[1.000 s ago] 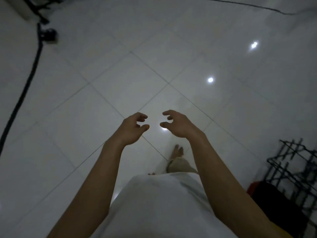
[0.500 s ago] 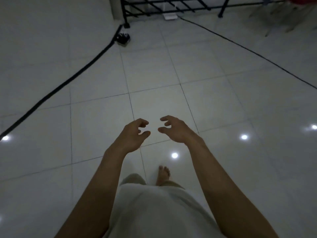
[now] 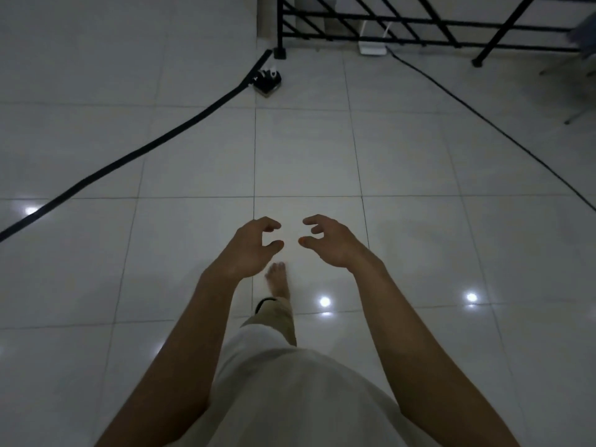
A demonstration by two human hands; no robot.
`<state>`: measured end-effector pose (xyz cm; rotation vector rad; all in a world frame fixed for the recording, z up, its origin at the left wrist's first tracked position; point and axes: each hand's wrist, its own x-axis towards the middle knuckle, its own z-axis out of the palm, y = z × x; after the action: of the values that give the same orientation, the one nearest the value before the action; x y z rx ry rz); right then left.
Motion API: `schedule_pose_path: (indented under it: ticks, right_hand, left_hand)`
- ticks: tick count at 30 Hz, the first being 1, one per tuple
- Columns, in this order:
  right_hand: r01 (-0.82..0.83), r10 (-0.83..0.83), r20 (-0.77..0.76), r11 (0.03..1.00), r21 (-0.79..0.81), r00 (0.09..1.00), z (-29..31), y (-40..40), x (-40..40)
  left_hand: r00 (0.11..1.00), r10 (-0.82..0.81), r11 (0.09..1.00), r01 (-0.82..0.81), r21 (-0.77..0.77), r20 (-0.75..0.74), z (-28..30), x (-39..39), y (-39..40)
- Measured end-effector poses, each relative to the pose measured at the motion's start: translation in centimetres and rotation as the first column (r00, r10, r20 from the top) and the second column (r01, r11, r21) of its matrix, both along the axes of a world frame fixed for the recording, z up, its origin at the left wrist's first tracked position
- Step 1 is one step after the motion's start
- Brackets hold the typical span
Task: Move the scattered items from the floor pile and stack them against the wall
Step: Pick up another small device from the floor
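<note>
1. We hold our left hand [image 3: 250, 246] and right hand [image 3: 335, 241] out in front, side by side, not touching.
2. Our fingers curl loosely, a bit apart, and hold nothing.
3. We cannot see the pile of items, so neither hand is nearer.
4. Far past our fingertips stands a black metal frame [image 3: 419, 24], with bare floor [image 3: 306, 150] between.

The floor [image 3: 200, 150] is glossy white tile with thin dark grout lines and a few bright light reflections. A thick black hose [image 3: 135, 153] lies across it from the left edge up to a small dark fitting [image 3: 267, 80]. A thin black cable [image 3: 503, 133] runs diagonally on the right. A black metal rack [image 3: 419, 25] stands at the far edge, with a small white box [image 3: 372, 49] under it. One bare foot [image 3: 279, 280] is planted on the tiles.
</note>
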<state>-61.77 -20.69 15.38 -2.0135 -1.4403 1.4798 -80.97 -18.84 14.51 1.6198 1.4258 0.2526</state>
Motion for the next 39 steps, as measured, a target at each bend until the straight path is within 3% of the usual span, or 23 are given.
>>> schedule_pose_path:
  ticks: [14,25,34,39]
  right_hand:
    - [0.074,-0.074,-0.011,0.997,-0.022,0.997,-1.8,27.4,10.5]
    - [-0.145,0.149,0.065,0.987,-0.063,0.987,-4.0,52.1,20.4]
    - [-0.261,0.265,0.073,0.964,-0.057,0.962,-6.8,70.4,20.2]
    - [-0.228,0.238,0.109,0.969,-0.097,0.965,-9.9,80.9,18.6]
  left_hand:
    - [0.999,-0.039,0.998,0.037,-0.057,-0.035,-1.0,10.5,29.0]
    - [0.988,0.128,0.987,-0.136,-0.080,-0.091,-1.6,18.6,49.3]
    - [0.975,0.186,0.969,-0.203,-0.140,-0.123,-5.4,18.6,62.8]
    - [0.986,0.146,0.960,-0.162,-0.230,-0.082,-8.4,17.1,74.6]
